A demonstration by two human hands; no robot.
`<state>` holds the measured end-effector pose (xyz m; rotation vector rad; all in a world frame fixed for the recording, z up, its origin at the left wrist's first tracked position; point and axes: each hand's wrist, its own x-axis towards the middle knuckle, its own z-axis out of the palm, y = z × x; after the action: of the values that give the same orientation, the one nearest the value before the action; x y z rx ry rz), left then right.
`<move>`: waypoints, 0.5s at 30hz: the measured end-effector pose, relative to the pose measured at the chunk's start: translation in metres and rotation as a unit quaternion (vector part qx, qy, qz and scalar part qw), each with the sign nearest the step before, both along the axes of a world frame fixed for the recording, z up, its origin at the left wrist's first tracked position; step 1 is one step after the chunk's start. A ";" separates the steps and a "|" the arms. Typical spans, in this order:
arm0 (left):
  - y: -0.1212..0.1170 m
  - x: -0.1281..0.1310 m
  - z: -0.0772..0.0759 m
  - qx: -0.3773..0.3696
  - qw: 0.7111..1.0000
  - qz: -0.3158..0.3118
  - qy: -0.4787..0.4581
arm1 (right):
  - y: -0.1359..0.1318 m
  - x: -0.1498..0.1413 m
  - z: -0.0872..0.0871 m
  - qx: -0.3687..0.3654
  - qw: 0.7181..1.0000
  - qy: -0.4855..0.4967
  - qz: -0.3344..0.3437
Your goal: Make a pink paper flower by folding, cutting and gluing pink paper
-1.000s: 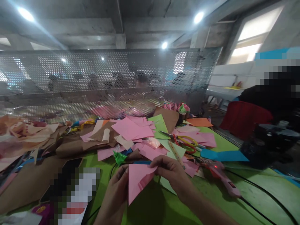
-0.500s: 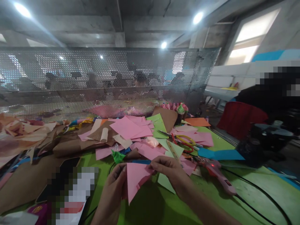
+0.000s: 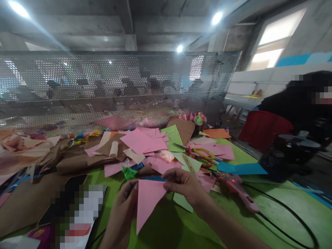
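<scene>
A pink sheet of paper (image 3: pixel 148 200), shaped like a triangle with its point hanging down, is held up between both hands over the green table (image 3: pixel 166 231). My left hand (image 3: pixel 127 199) grips its left edge, the thumb along the side. With thumb and fingertips my right hand (image 3: pixel 178 183) pinches the upper right corner. A green plastic scrap (image 3: pixel 129 172) lies just beyond the left hand. Past the right hand are scissors with red handles (image 3: pixel 202 159) and a pale green sheet (image 3: pixel 183 202).
A pink glue gun (image 3: pixel 240 193) with a lit red light and black cable lies to the right. Left of me are a phone (image 3: pixel 75 181) and brown paper (image 3: pixel 20 204). Pink sheets (image 3: pixel 144 140) pile up before a perforated metal screen (image 3: pixel 116 79). A person (image 3: pixel 303 93) sits far right.
The pink paper has turned flatter toward me and its lower point hangs a little lower and further left. Both hands keep hold of it. The whole view has shifted slightly.
</scene>
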<state>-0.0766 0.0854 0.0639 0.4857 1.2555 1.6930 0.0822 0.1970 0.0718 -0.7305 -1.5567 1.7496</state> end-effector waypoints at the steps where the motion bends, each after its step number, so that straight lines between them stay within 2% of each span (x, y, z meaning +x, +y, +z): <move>1: 0.000 0.000 -0.001 -0.003 1.000 -0.001 0.009 | 0.000 0.000 0.001 0.007 1.000 -0.003 0.002; 9: 0.001 -0.001 0.002 0.052 0.998 -0.021 0.025 | 0.001 0.001 0.002 0.019 1.000 -0.021 0.006; 15: 0.000 -0.009 -0.008 0.051 0.988 -0.022 0.148 | 0.004 0.002 0.001 0.008 1.000 -0.018 -0.002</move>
<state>-0.0861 0.0853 0.0559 0.8441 1.3596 1.6975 0.0839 0.2011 0.0733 -0.7608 -1.5911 1.7268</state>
